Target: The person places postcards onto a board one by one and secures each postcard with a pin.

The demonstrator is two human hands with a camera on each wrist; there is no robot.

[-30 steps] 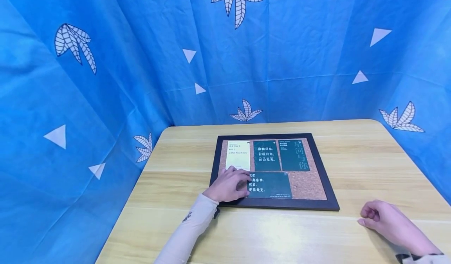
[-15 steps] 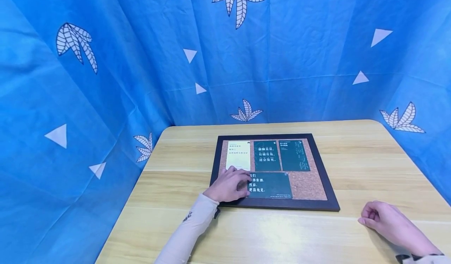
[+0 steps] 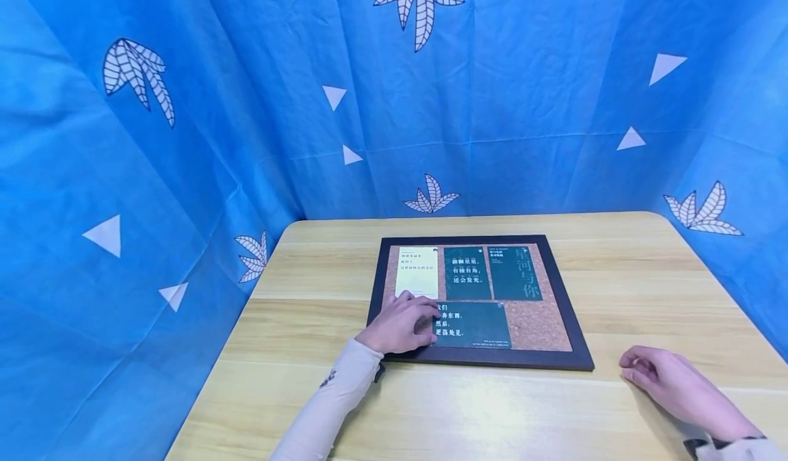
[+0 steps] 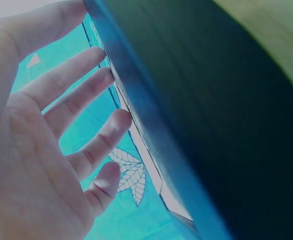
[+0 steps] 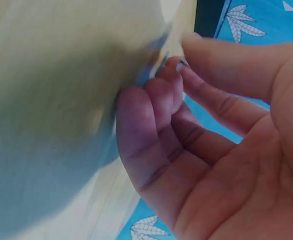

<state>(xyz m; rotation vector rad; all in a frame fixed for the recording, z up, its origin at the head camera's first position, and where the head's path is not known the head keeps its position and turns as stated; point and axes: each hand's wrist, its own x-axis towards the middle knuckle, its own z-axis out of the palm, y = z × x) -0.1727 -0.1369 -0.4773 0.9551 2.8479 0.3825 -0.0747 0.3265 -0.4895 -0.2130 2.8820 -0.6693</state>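
In the head view my left hand (image 3: 403, 323) rests over the left end of a dark green card (image 3: 474, 325) with white writing, its fingertips on the card's left part. The card lies on a framed corkboard (image 3: 542, 327). In the left wrist view the fingers are spread and reach over the dark frame (image 4: 186, 100). To the board's right, my right hand (image 3: 667, 382) is low at the table with curled fingers. Close to the thumb and index fingertips, the right wrist view shows a tiny silvery pin-like piece (image 5: 180, 65), mostly hidden.
Along the top of the board are a pale yellow card (image 3: 417, 269) and two more green cards (image 3: 468, 290) (image 3: 507, 283), with small dots at their upper right corners. The board lies on a wooden table (image 3: 492, 406). A blue patterned curtain (image 3: 523, 91) stands behind.
My right hand has shifted slightly left and away from me, nearer the board, and its thumb stands a little differently. My left hand and the cards stay in place.
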